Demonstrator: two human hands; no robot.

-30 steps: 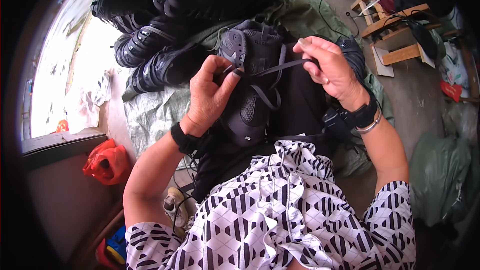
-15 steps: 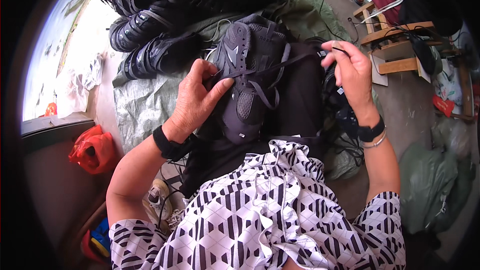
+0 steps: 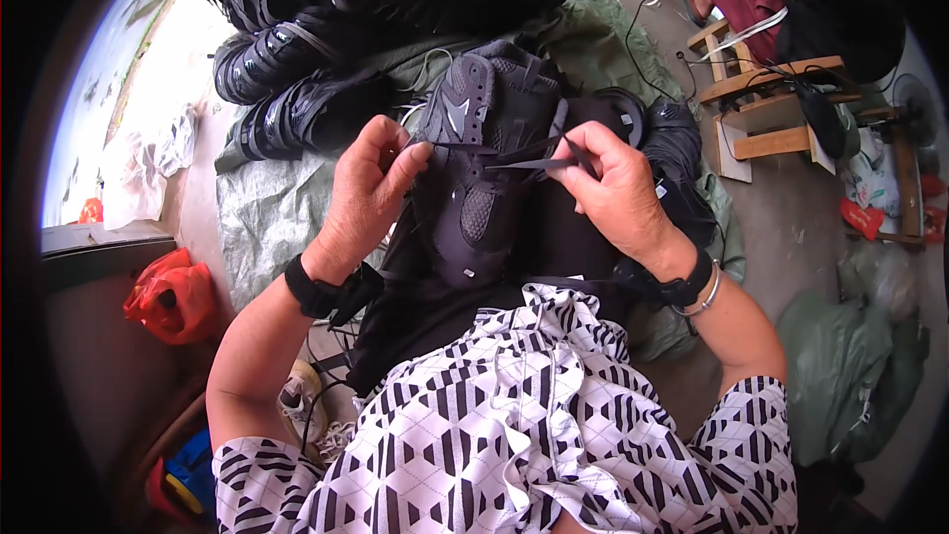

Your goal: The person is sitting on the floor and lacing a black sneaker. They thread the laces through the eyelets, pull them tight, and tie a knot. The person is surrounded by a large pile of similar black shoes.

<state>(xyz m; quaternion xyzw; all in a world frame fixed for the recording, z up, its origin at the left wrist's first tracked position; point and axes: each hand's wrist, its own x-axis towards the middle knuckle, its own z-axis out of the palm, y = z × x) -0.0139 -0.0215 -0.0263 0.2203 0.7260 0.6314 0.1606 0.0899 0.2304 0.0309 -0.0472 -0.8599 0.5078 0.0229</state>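
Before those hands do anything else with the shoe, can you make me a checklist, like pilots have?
1. Left hand has a grip: ok, thumb and finger pinch the black lace.
2. Right hand has a grip: ok, it pinches the lace too.
3. Toe of the dark shoe points toward the person: ok.
4. Upper eyelets on the shoe's left side, as we see it, have lace through them: not ok, they look bare.
5. Lace tips are neat: cannot tell, too small to see.
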